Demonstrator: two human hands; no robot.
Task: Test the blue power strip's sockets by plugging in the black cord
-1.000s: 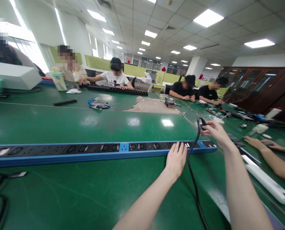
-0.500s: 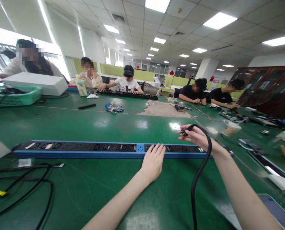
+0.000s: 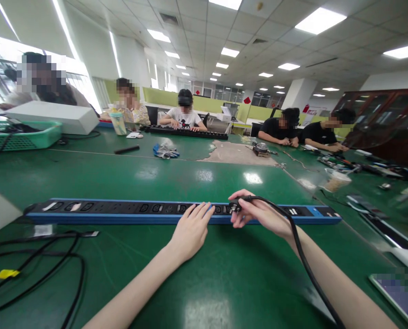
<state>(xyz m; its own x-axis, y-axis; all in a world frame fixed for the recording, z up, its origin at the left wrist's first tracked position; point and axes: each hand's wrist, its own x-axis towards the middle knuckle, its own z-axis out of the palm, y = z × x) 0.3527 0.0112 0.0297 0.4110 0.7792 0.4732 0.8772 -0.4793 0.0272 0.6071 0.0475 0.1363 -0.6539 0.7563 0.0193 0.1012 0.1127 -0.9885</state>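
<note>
A long blue and black power strip (image 3: pixel 118 218) lies crosswise on the green table, with a row of sockets along its top. My left hand (image 3: pixel 193 230) rests flat on its middle, fingers stretched out over the sockets and partly covering a blue one. In my right hand (image 3: pixel 255 212) is a black power plug (image 3: pixel 235 205), pinched between thumb and fingers, its metal pins showing. The plug is just above the strip, right of my left hand; I cannot tell whether it touches. From it a thick black cable (image 3: pixel 301 249) runs over my right forearm to the bottom edge.
Black cables (image 3: pixel 80 274) with a yellow tag lie at the left. Farther back are a green basket (image 3: pixel 49 137), a white box (image 3: pixel 53 114), blue-grey gloves (image 3: pixel 165 151) and a plastic cup (image 3: pixel 334 180). A phone-like device (image 3: pixel 399 297) lies at the lower right. Several people sit around the table.
My right hand has moved left and down with the plug, closer to the strip. My left hand has slid left along the strip.
</note>
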